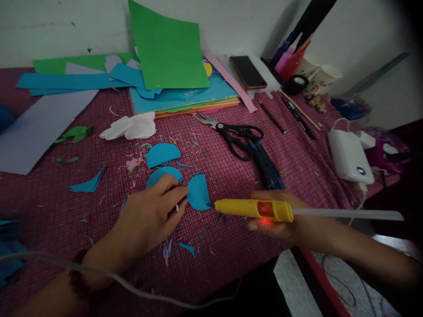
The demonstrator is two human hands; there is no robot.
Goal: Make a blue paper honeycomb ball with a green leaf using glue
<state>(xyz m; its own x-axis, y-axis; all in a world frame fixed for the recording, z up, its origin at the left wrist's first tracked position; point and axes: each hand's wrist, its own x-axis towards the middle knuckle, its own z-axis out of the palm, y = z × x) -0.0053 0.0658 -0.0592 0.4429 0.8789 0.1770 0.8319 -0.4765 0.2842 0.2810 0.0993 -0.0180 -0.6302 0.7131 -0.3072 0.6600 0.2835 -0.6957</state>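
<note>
A yellow hot glue gun with a clear glue stick in its back is held by my right hand. Its nozzle is at the right edge of a folded blue paper piece. At that piece's left edge is my left hand, its fingers curled and pressed together; whether they pinch the paper is hard to make out. Partly under the left hand lies a second blue piece, and just beyond it a blue half circle.
Black-handled scissors lie open beyond the hands, near a blue tool. Stacked paper, a phone and cups stand or lie at the back. A white power bank is at right; a cable crosses the front.
</note>
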